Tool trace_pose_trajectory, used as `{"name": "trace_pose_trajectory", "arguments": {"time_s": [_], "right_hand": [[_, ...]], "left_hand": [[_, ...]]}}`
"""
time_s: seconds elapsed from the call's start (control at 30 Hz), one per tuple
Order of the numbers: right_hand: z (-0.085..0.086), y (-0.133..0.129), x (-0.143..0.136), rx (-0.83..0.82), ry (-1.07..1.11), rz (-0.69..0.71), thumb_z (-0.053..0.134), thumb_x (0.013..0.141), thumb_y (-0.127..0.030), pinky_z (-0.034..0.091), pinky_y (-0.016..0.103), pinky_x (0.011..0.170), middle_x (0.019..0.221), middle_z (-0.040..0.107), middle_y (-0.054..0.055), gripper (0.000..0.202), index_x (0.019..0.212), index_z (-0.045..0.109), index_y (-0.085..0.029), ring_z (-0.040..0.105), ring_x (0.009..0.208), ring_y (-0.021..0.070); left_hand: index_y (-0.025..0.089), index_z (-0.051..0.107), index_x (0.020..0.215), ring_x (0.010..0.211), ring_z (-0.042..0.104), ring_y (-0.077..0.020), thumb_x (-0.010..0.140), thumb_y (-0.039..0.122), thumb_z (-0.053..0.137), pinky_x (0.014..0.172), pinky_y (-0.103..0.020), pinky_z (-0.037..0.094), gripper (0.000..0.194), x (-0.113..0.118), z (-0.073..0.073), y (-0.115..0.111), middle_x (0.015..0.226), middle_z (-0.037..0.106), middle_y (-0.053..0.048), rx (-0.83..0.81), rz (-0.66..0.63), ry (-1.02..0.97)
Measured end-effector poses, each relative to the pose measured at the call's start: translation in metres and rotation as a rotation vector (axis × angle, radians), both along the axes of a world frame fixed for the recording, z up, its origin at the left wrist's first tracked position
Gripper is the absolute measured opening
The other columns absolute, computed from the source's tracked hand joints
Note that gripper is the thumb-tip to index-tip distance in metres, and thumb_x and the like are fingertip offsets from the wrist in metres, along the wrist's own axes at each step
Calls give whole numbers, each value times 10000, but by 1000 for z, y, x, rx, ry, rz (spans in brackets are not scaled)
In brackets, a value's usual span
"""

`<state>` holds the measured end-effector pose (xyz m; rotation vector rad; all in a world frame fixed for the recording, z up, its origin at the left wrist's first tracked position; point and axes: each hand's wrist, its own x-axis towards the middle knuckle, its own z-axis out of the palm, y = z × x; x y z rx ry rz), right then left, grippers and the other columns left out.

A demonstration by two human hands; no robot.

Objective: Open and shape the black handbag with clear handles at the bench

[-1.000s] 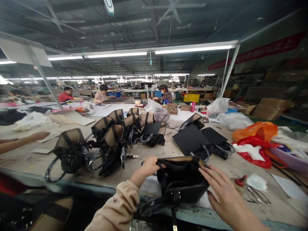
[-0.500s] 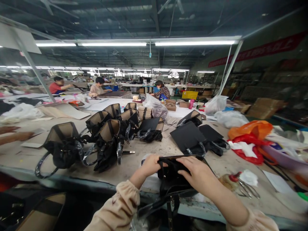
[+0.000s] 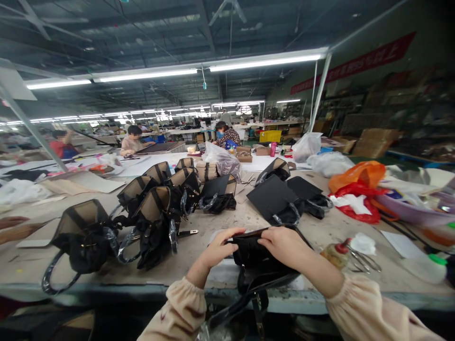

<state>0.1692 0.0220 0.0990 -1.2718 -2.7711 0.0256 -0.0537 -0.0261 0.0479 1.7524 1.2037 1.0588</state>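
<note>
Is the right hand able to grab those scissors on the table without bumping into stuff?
Probably yes. The scissors lie just beyond the right hand, with only bare table between them. But that hand is now gripping the black bag, so it would have to let go first.

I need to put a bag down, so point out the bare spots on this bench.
Bare tabletop lies between the upturned bags on the left and the flat black bags, just beyond the black bag both hands hold. Another strip runs along the near left edge. The right side, with scissors and plastic bags, is crowded.
</note>
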Motion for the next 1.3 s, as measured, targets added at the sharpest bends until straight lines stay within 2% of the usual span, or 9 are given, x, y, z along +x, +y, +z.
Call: {"name": "trace_pose_trajectory", "arguments": {"time_s": [0.07, 0.13, 0.27, 0.47, 0.7, 1.03, 1.3], "right_hand": [[-2, 1, 1, 10, 22, -18, 421, 926, -391, 437, 273, 680, 833, 712, 42, 348, 773, 684, -223, 658, 783, 190], [-4, 3, 2, 13, 40, -32, 419, 924, -411, 433, 269, 687, 835, 714, 43, 360, 771, 687, -226, 655, 794, 188], [-6, 6, 6, 0, 68, -45, 446, 911, -429, 426, 259, 684, 826, 718, 32, 345, 776, 698, -235, 654, 782, 177], [-4, 9, 10, -27, 105, -75, 461, 904, -412, 421, 247, 675, 818, 720, 20, 322, 784, 709, -244, 651, 769, 163], [2, 9, 10, -30, 125, -127, 475, 895, -417, 420, 247, 649, 821, 720, 20, 312, 789, 715, -249, 648, 775, 170], [-1, 16, 9, -30, 146, -210, 489, 882, -447, 408, 254, 618, 789, 725, 28, 330, 763, 719, -242, 653, 748, 175], [1, 17, 9, -26, 147, -254, 502, 868, -466, 390, 244, 577, 731, 717, 21, 341, 725, 717, -243, 649, 717, 171]], "left_hand": [[184, 634, 1181, 1095, 593, -243, 728, 294, 656, 958, -334, 459, 467, 6, 0, 0, 1188, 659, -68, 2, 42, 3], [182, 682, 1102, 1014, 631, -235, 702, 324, 701, 919, -317, 481, 425, 13, -3, 3, 1097, 704, -59, -16, 132, 27], [189, 748, 934, 884, 674, -205, 742, 306, 649, 827, -274, 513, 246, 24, -12, 11, 920, 754, -23, -56, 255, -28], [183, 765, 859, 834, 690, -207, 700, 278, 673, 781, -269, 532, 207, 31, -12, 18, 861, 763, -22, -51, 359, -63], [201, 768, 834, 807, 686, -201, 707, 279, 668, 761, -276, 532, 180, 32, -12, 21, 818, 762, -1, -29, 372, -35], [164, 761, 809, 730, 675, -189, 713, 302, 666, 684, -264, 533, 193, 35, -15, 25, 765, 752, -21, -20, 418, -2], [164, 757, 799, 734, 673, -189, 722, 305, 665, 701, -267, 533, 185, 36, -14, 24, 759, 749, -23, 14, 413, 25]]}}
